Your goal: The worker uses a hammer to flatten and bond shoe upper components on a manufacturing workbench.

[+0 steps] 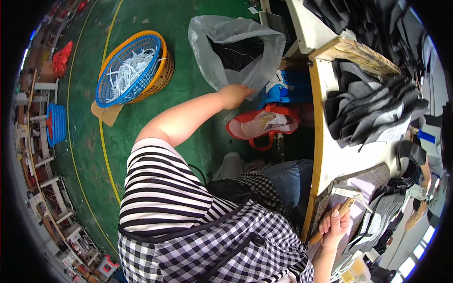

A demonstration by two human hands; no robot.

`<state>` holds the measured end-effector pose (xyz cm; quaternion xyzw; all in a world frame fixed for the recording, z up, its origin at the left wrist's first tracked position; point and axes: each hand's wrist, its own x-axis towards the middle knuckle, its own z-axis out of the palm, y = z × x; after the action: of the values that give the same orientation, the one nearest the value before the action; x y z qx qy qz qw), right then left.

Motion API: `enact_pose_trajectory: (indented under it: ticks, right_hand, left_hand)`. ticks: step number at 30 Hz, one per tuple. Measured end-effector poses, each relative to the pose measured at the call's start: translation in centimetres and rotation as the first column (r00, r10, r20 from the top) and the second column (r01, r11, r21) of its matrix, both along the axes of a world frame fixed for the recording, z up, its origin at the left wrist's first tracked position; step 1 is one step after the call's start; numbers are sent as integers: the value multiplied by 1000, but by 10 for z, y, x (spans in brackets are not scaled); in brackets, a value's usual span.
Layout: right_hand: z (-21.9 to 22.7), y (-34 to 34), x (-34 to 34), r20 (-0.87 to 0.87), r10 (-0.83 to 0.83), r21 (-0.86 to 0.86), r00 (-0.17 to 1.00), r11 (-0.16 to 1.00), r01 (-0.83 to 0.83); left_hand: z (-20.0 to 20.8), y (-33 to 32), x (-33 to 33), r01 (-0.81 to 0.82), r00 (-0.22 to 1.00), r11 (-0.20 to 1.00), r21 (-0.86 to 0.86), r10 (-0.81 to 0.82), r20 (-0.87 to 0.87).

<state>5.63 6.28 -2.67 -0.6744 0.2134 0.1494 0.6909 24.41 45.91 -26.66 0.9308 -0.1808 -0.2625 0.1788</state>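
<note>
My left arm, in a black-and-white striped sleeve, stretches out over the green floor. My left hand [232, 96] is closed at the near rim of a large clear plastic bag [203, 59], whose mouth gapes and shows dark material [238, 54] inside. On the right, my right hand [334, 227] is wrapped round the wooden handle of a hammer [347, 203]. The hammer's pale metal head lies over a grey padded board [361, 181] on the workbench [349, 158]. Just below my left hand sits a red bag [243, 129] with light contents.
A blue basket [153, 70] of white strips rests in an orange basket [165, 78] on the floor, left. Stacks of dark cut pieces [373, 106] cover much of the bench. A blue crate [276, 96] stands under it. At far right, another person's hands [420, 210] show.
</note>
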Motion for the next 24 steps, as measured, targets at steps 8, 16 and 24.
enact_pose_trajectory:
  ticks: [8, 16, 24]
  right_hand:
    - [-1, 3, 1, 29, -1, 18, 1000, 1000, 0]
    - [-10, -24, -4, 43, 9, 146, 999, 989, -16]
    - [9, -119, -134, 112, -199, 29, 974, 980, 197]
  left_hand:
    - [59, -2, -19, 31, 999, 994, 108, -34, 27]
    - [193, -139, -58, 327, 774, 860, -392, -482, -410]
    - [321, -294, -104, 657, 697, 581, -481, -711, 94]
